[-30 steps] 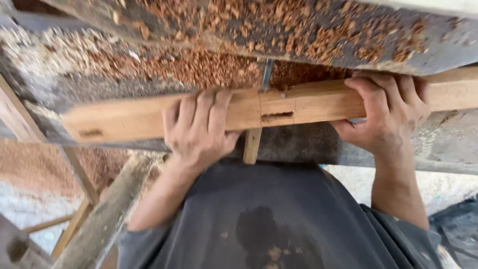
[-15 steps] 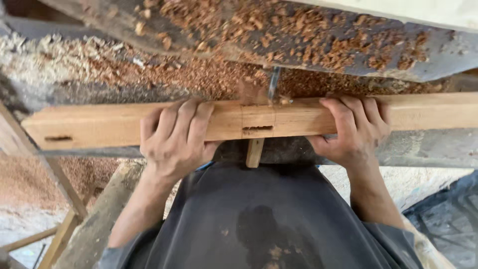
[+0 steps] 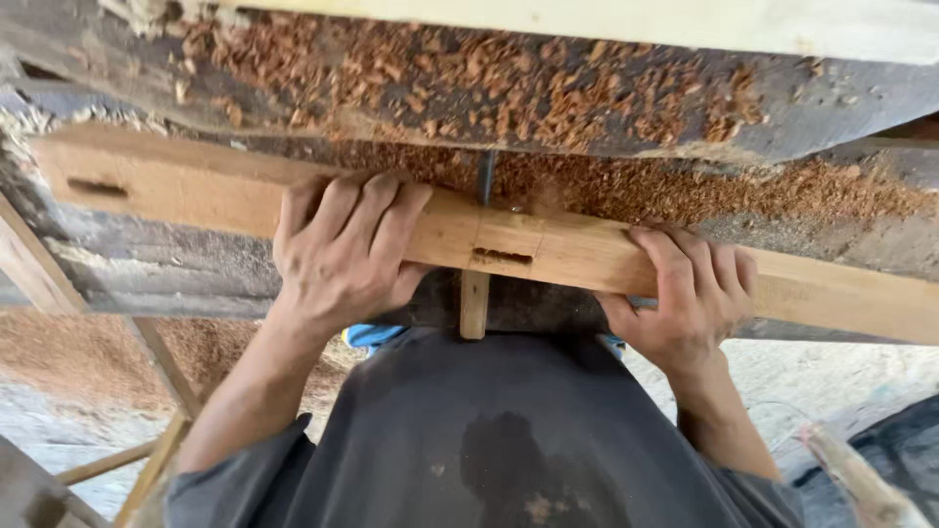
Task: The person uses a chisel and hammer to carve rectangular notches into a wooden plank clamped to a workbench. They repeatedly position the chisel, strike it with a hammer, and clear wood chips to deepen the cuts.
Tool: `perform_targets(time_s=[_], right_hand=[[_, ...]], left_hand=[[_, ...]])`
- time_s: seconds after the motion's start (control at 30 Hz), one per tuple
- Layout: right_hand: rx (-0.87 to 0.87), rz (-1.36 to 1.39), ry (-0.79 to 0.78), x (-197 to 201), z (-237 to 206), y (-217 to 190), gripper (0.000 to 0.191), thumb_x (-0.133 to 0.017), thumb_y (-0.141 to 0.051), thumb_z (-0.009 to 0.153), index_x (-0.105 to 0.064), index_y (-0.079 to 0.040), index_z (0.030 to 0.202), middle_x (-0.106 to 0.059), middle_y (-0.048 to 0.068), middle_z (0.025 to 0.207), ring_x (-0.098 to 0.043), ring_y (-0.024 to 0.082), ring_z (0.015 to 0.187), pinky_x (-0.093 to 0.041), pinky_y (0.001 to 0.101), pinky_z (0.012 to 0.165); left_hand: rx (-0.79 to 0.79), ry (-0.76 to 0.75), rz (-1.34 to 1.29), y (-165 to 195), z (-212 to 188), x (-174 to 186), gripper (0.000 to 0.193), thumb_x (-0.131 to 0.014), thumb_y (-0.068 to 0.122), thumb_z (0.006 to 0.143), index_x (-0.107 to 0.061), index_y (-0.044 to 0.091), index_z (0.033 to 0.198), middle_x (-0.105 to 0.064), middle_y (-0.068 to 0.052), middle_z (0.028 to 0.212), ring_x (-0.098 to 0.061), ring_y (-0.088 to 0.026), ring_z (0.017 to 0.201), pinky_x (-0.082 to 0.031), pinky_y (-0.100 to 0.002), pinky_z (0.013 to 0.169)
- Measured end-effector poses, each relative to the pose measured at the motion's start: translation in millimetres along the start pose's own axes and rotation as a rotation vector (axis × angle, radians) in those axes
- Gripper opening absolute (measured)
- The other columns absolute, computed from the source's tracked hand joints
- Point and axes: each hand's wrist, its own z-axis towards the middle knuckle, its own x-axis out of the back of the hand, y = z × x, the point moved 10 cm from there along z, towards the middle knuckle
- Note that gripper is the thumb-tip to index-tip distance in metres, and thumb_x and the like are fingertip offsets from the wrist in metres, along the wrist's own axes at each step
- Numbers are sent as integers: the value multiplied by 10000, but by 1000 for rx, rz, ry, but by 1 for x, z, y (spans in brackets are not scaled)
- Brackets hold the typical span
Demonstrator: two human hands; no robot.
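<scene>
Both hands on long wooden beam [image 3: 577,249], which lies across a dark work surface [image 3: 861,108] strewn w/ wood shavings [image 3: 548,93]. Beam runs L–R, tilted down toward the R. Left hand [image 3: 337,256] palm-down, fingers spread over beam's top face, thumb tucked under near edge. Right hand [image 3: 690,298] wrapped over beam, fingers curled on top, thumb below. Hands well apart, either side of a mortise slot [image 3: 504,257]. Small wood peg [image 3: 474,305] hangs below slot. Forearms angled up from grey shirt [image 3: 489,440].

Mid-frame, a metal bit [image 3: 486,176] and short wooden peg [image 3: 474,303] block the gap between hands; the beam [image 3: 176,191] stays bare toward the left.
</scene>
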Motion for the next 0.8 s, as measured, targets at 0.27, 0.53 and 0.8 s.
perform_targets(time_s=[0.27,0.53,0.8], right_hand=[[16,-17,-61,-15,19,-17,371,-816,-280,915,-691,-60,1187,-697,122,1113,-645,318,999,-464,458,920],[56,-17,-108,-19,-7,-17,423,-818,-316,815,-703,-85,1150,-726,93,1106,-673,289,975,-487,440,916],[-14,113,-272,17,-55,54,554,-794,-397,938,-613,-29,1310,-611,147,1378,-583,288,1327,-453,398,1192]], left_hand=[[-74,50,117,-13,-15,4,377,-625,429,952,-674,147,1197,-715,-33,1065,-591,-141,897,-439,-339,830],[104,-133,-105,-14,-49,13,628,-771,576,925,-636,98,1309,-675,-89,1202,-601,-225,1086,-433,-427,996],[537,-110,-378,-66,-124,68,990,-876,624,813,-477,39,1504,-537,-216,1462,-493,-377,1375,-391,-523,1176]])
